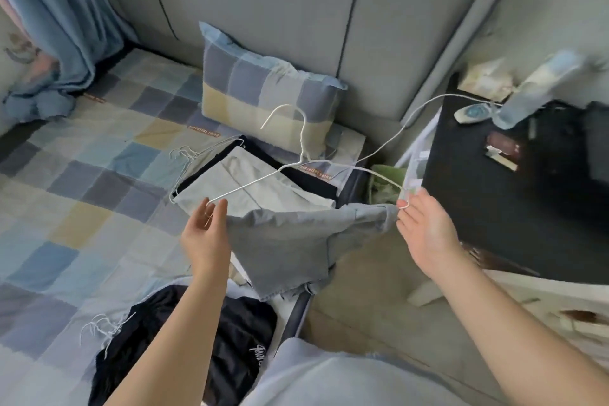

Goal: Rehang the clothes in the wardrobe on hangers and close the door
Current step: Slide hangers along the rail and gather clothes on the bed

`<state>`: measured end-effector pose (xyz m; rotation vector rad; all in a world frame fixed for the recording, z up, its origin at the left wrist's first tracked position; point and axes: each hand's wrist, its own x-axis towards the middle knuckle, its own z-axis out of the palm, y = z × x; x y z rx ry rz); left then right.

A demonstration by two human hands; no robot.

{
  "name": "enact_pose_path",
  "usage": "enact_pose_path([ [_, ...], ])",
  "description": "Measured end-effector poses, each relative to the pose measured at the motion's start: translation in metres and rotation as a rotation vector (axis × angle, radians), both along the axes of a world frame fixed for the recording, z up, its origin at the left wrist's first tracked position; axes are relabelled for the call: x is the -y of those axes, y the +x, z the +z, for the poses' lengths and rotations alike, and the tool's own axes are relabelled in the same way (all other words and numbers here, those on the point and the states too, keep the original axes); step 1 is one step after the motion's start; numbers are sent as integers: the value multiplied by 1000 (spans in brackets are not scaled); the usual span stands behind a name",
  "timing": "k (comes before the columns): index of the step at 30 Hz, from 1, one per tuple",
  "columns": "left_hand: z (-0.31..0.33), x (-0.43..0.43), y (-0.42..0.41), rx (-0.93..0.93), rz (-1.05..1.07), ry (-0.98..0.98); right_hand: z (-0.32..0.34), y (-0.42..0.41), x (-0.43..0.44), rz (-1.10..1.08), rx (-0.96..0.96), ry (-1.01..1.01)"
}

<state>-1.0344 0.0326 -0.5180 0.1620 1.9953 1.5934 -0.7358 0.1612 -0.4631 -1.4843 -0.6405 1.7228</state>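
A white wire hanger (298, 145) is held up over the bed's edge, hook pointing away from me. My left hand (206, 237) pinches its left corner between thumb and fingers. My right hand (426, 234) pinches its right corner, palm turned up. A grey-blue denim garment (290, 247) hangs from the hanger between my hands and sags toward the mattress edge. Behind it lies a folded stack, light grey clothes (244, 188) on dark ones. A black garment (230, 343) lies near me on the bed. The wardrobe is out of view.
Spare wire hangers (184, 158) lie by the folded stack, and more hangers (102, 326) lie beside the black garment. A checked pillow (263, 89) leans on the grey headboard (296, 3). A cluttered black nightstand (501, 201) stands right, a white cable (425, 105) running to it.
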Motion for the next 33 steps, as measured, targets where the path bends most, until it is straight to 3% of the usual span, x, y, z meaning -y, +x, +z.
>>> enact_pose_path([
  [8,22,4,95,-165,-204,14,4,129,73,-144,73,60],
  [15,49,18,218,-290,-415,82,20,279,181,-213,406,201],
  [19,56,30,312,-369,-615,92,40,369,241,-137,742,316],
  [21,55,38,359,-397,-718,96,51,409,267,-152,799,330],
  [33,94,46,640,-317,-1252,208,156,578,355,-233,1058,428],
])
